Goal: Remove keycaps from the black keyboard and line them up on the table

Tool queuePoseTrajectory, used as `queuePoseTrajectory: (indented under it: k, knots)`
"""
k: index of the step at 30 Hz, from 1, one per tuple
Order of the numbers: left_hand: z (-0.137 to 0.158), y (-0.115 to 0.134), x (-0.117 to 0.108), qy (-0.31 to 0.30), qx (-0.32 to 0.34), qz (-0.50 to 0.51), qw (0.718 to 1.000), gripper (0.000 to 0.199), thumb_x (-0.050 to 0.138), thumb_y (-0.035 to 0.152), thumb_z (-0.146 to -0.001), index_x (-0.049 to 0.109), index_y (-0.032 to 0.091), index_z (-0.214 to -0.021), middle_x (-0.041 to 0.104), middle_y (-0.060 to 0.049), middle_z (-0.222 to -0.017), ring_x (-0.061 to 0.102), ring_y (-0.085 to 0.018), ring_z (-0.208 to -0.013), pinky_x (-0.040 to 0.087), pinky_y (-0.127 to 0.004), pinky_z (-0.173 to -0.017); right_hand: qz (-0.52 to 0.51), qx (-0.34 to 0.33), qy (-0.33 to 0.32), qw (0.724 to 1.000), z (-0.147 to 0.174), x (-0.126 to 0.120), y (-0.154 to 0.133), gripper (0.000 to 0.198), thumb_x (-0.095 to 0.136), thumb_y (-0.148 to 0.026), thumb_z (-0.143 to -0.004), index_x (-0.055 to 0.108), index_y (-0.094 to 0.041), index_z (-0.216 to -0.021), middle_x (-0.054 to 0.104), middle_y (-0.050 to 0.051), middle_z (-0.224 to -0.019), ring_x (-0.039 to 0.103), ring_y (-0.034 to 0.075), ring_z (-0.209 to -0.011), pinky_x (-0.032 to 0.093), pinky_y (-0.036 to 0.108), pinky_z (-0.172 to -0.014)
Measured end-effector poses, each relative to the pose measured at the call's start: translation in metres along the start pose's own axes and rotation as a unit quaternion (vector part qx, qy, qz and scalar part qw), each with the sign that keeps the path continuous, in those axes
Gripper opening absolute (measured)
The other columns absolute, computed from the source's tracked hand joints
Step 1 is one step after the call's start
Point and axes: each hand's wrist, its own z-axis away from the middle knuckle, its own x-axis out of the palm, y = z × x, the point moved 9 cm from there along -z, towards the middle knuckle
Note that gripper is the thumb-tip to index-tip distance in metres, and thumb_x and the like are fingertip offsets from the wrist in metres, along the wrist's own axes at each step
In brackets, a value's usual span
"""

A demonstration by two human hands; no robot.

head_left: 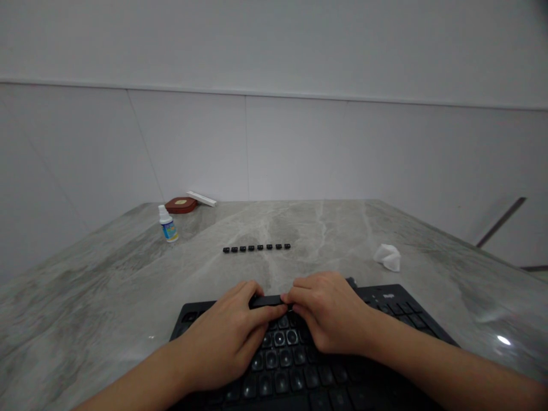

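Black keyboard sits btm ctr of the frame, on the grey marbled desk, w/ both hands over its top edge. L hand comes in from lower left, fingers curled over that edge & one digit stretched toward the middle; R hand meets it from the right, fingertips bunched nearly against the left's. Both look closed in on the edge, pinching there, tho from here I can't tell if a small loose bit is btwn the tips or just the keyboard's rim.

As for progress: eight small black pieces, keycaps by the look of them, lie in a neat row mid-frame, off the keyboard & well apart from the hands. So I'd call that batch done. Plenty of keys are in place in the middle & on the right of the board; the top row's mostly hidden under fingers, so no. of gaps = can't tell, nor how much is left. Work at the top edge looks unfinished, IMO.

Spray bottle stands upper left of ctr, apart from everything; crumpled white tissue lies right of ctr. Neither's being touched.
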Motion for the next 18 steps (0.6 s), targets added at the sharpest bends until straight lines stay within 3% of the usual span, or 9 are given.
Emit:
queuePoseTrajectory:
  k: [9, 18]
  knots:
    - [0.0, 0.001, 0.0, 0.002, 0.0, -0.008, 1.0, 0.043, 0.04, 0.019, -0.092, 0.048, 0.035, -0.131, 0.049, -0.006, -0.104, 0.05, -0.021, -0.095, 0.047, -0.039, -0.085, 0.079, -0.041, 0.0, 0.996, 0.005, 0.003, -0.013, 0.029, 0.053, -0.012, -0.069, 0.065, -0.02, -0.095, 0.064, 0.003, -0.077, 0.051, 0.017, -0.065, 0.026, 0.031, -0.058]
    - [0.002, 0.001, 0.0, 0.003, 0.006, -0.005, 1.0, 0.042, 0.038, 0.022, -0.094, 0.047, 0.035, -0.132, 0.05, -0.006, -0.109, 0.05, -0.021, -0.096, 0.046, -0.04, -0.087, -0.037, 0.043, -0.026, 0.998, -0.003, 0.005, 0.01, 0.016, 0.054, -0.014, -0.075, 0.067, -0.02, -0.084, 0.068, 0.002, -0.075, 0.057, 0.014, -0.064, 0.027, 0.026, -0.056]
